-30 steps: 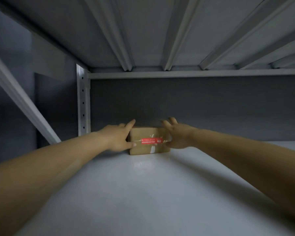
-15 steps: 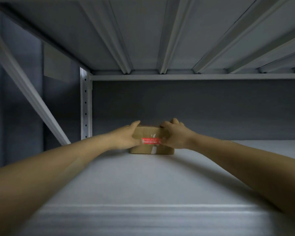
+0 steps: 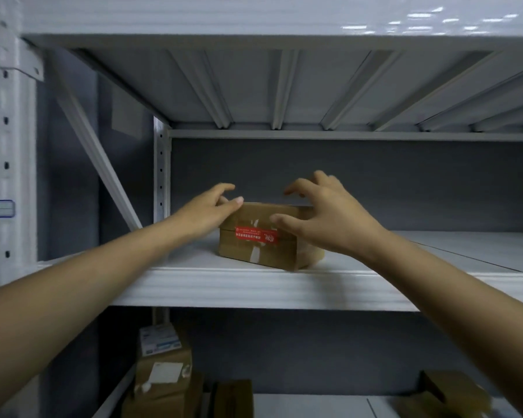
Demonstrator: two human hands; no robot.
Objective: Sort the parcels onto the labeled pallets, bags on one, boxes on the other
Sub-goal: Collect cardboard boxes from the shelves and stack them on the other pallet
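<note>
Pulling a box (image 3: 254, 233) off the shelf (image 3: 254, 288): pick-up step, sort not yet done for this parcel. Box sits on the middle shelf, just behind the front edge, toward the left end near the rear post (image 3: 161, 176), turned a bit so its right corner points at the edge. Red sticker and clear tape on the front face.

Left hand (image 3: 209, 212) holds the box's top left corner, thumb on the top edge, fingers curled toward the far side. Right hand (image 3: 323, 218) is spread wide over the right end, thumb against the front face, fingers arched above the top and not closed; can't tell if they touch.

Next move, my read: right hand needs to close on the right end, then both lift and draw the box straight out over the front edge. It's a box, so it goes to the boxes pallet; no pallets in view.

Room: lots of headroom under the upper shelf (image 3: 284, 86), bare shelf to the right and behind. Left is tighter, with the post and a slanted brace (image 3: 88, 140). Front edge is close, so a short pull clears it. More boxes (image 3: 163, 375) on the lower shelf, well below and out of the way.
</note>
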